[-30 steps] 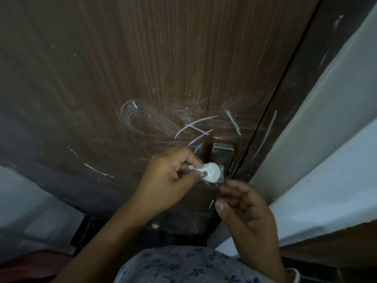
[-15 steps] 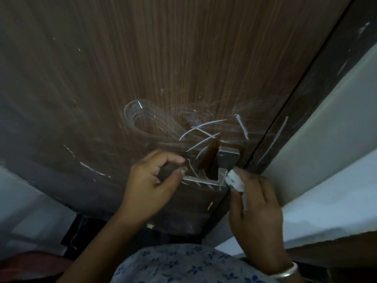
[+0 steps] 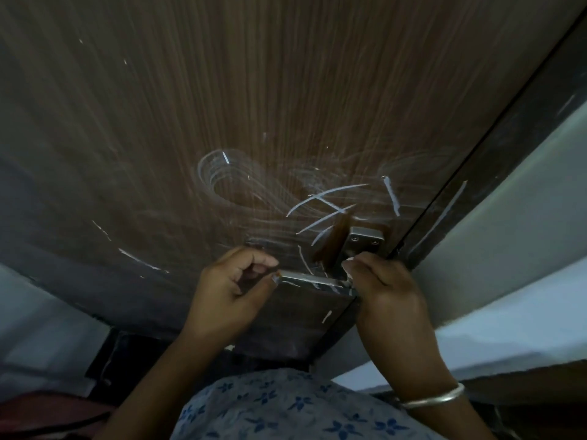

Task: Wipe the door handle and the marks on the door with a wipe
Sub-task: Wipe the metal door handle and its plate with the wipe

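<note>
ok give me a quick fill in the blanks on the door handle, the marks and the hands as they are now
The white marks lie ____ the handle.
The silver bangle is on the ____ wrist.
The left hand and the right hand hold opposite ____ of the handle.
Missing words: above; right; ends.

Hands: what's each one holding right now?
Left hand: pinches the door handle at its free tip.
Right hand: curled round the handle's other end.
</note>
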